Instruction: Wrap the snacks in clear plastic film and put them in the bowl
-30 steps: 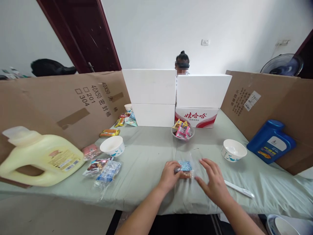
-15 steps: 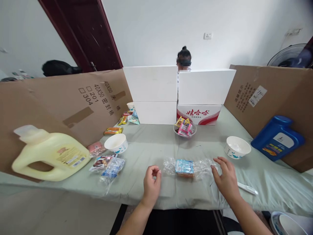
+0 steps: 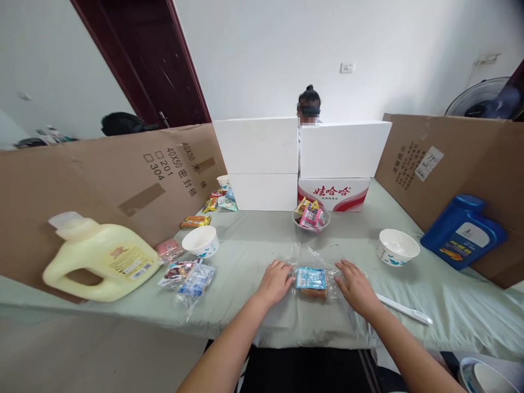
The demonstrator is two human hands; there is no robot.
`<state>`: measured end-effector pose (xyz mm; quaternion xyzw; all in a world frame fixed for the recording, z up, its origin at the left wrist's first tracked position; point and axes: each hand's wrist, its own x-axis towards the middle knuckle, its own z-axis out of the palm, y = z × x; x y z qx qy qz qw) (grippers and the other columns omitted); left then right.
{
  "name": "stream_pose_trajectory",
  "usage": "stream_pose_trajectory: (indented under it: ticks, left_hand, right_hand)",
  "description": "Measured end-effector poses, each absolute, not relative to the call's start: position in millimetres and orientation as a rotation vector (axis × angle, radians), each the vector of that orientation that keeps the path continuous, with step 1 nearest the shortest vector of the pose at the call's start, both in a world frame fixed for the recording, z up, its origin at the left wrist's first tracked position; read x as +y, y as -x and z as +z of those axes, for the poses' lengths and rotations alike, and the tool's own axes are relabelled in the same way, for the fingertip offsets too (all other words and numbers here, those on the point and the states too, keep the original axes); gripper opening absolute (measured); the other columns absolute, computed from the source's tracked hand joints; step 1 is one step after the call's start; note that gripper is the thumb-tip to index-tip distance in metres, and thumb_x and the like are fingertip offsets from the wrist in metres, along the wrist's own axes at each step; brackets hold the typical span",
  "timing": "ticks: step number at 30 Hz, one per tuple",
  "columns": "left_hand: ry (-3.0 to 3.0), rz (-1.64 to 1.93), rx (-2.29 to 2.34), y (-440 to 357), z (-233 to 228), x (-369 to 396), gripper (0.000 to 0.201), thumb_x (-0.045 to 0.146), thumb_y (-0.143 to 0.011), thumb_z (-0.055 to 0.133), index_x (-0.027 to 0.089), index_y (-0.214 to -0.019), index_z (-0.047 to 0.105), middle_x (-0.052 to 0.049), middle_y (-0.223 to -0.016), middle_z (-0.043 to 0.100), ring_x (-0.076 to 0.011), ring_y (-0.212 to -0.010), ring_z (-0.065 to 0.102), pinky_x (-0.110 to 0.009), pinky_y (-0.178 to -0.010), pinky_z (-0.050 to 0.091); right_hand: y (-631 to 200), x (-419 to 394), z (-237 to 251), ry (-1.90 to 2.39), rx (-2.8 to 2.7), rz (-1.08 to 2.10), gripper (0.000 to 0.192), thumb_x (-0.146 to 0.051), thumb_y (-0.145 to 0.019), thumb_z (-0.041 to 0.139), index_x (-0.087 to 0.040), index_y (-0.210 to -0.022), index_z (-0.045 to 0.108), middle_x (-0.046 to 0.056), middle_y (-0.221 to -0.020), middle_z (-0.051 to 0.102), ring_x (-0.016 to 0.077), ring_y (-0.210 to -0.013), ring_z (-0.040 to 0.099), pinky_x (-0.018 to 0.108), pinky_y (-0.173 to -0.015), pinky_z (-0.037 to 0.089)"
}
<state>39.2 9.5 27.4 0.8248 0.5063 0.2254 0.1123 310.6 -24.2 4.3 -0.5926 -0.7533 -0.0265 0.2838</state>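
A small snack packet (image 3: 311,279) with a blue label and a brownish lower part lies at the front middle of the table. Clear plastic wrap (image 3: 332,292) spreads around or beneath it; which one I cannot tell. My left hand (image 3: 277,281) rests palm down on the film at the packet's left side, fingers stretched out. On the other side, my right hand (image 3: 355,286) lies over the film with its fingers apart. Neither hand grips anything visible. A long white tool (image 3: 409,311) with a slim handle sits right of my right hand, partly hidden by that forearm.
Bowls stand left (image 3: 201,241) and right (image 3: 398,247); a clear bowl of wrapped snacks (image 3: 311,219) is behind the packet. A yellow jug (image 3: 106,256) and wrapped packets (image 3: 196,279) lie left, a blue bottle (image 3: 462,232) right. White boxes (image 3: 262,164) screen a person (image 3: 309,106).
Both hands have moved inward onto the film beside the packet. My left hand has gone from half-curled to flat. The film's outer ends no longer spread as wide.
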Motion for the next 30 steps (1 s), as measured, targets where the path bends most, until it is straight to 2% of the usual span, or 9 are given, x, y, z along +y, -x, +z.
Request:
stream_pose_trajectory:
  ticks: [4, 9, 11, 13, 17, 20, 22, 25, 30]
  left_hand:
    - [-2.348, 0.817, 1.426, -32.4, 37.0, -6.6, 0.016, 0.012, -0.081, 0.054, 0.021, -0.086, 0.067, -0.006, -0.089, 0.067, -0.0234, -0.091, 0.059, -0.04, -0.085, 0.046]
    - [-2.315, 0.642, 0.916, -17.6, 56.4, -44.9, 0.031, 0.0, -0.067, 0.047, 0.025, -0.076, 0.063, -0.001, -0.101, 0.07, -0.0224, -0.117, 0.053, -0.041, -0.106, 0.033]
    - [-2.347, 0.486, 0.833, -15.1, 57.8, -58.5, 0.035, -0.002, -0.061, 0.045, 0.025, -0.074, 0.063, 0.001, -0.092, 0.071, -0.0214, -0.112, 0.057, -0.042, -0.11, 0.029]
    - [-2.383, 0.418, 0.818, -16.0, 54.8, -67.9, 0.037, -0.002, -0.058, 0.045, 0.025, -0.075, 0.063, 0.001, -0.083, 0.069, -0.0205, -0.097, 0.062, -0.039, -0.104, 0.035]
    - [-2.436, 0.45, 0.895, -25.4, 50.4, -68.9, 0.033, 0.002, -0.068, 0.046, 0.023, -0.085, 0.065, -0.002, -0.08, 0.067, -0.0197, -0.079, 0.062, -0.034, -0.082, 0.047]
    - [-2.47, 0.64, 1.016, -40.1, 54.2, -53.7, 0.031, 0.006, -0.079, 0.045, 0.023, -0.098, 0.064, -0.005, -0.094, 0.066, -0.0215, -0.092, 0.06, -0.037, -0.088, 0.046]
    - [-2.498, 0.714, 1.073, -54.5, 55.4, -38.9, 0.035, 0.009, -0.078, 0.05, 0.023, -0.108, 0.062, -0.007, -0.109, 0.063, -0.0244, -0.105, 0.056, -0.042, -0.096, 0.043]
    - [-2.546, 0.593, 1.092, -77.9, 49.2, -16.5, 0.053, 0.018, -0.073, 0.066, 0.022, -0.125, 0.054, -0.011, -0.128, 0.055, -0.0308, -0.119, 0.05, -0.049, -0.103, 0.038]
    - [-2.536, 0.416, 1.044, -92.0, 38.6, 10.5, 0.067, 0.027, -0.069, 0.074, 0.023, -0.13, 0.049, -0.011, -0.125, 0.058, -0.0323, -0.115, 0.054, -0.049, -0.101, 0.04]
  right_hand:
    - [-316.5, -39.7, 27.3, 1.421, -1.868, -0.168, 0.032, -0.039, -0.092, 0.046, -0.019, -0.114, 0.059, 0.013, -0.119, 0.061, 0.027, -0.113, 0.055, 0.047, -0.095, 0.044]
    - [-303.2, -64.4, 65.4, 1.226, -1.941, -0.083, 0.021, -0.028, -0.094, 0.047, -0.022, -0.11, 0.059, 0.007, -0.103, 0.066, 0.0212, -0.101, 0.058, 0.039, -0.089, 0.046]
    - [-294.6, -65.8, 71.7, 1.194, -2.022, -0.026, 0.022, -0.026, -0.095, 0.044, -0.022, -0.111, 0.059, 0.007, -0.106, 0.066, 0.0207, -0.105, 0.058, 0.038, -0.091, 0.046]
    - [-285.9, -62.4, 71.3, 1.185, -2.125, 0.023, 0.025, -0.026, -0.096, 0.041, -0.023, -0.114, 0.059, 0.006, -0.11, 0.066, 0.021, -0.111, 0.056, 0.039, -0.095, 0.044]
    - [-278.2, -46.6, 54.6, 1.462, -2.226, 0.086, 0.031, -0.025, -0.097, 0.036, -0.022, -0.118, 0.059, 0.007, -0.117, 0.065, 0.0204, -0.099, 0.063, 0.035, -0.085, 0.049]
    - [-285.6, -34.7, 36.4, 1.733, -2.127, 0.051, 0.033, -0.023, -0.095, 0.036, -0.021, -0.115, 0.062, 0.008, -0.106, 0.07, 0.0192, -0.079, 0.066, 0.032, -0.07, 0.049]
    - [-292.8, -30.3, 24.6, 1.757, -2.098, 0.018, 0.034, -0.022, -0.094, 0.036, -0.02, -0.114, 0.063, 0.009, -0.103, 0.07, 0.0209, -0.086, 0.066, 0.034, -0.077, 0.049]
    - [-300.1, -30.3, 6.1, 1.684, -2.13, -0.025, 0.036, -0.018, -0.091, 0.04, -0.019, -0.119, 0.062, 0.01, -0.119, 0.065, 0.0236, -0.109, 0.058, 0.039, -0.093, 0.044]
    - [-303.2, -35.9, -21.3, 1.603, -2.141, -0.115, 0.037, -0.022, -0.092, 0.043, -0.02, -0.125, 0.059, 0.008, -0.133, 0.058, 0.0248, -0.121, 0.051, 0.043, -0.1, 0.039]
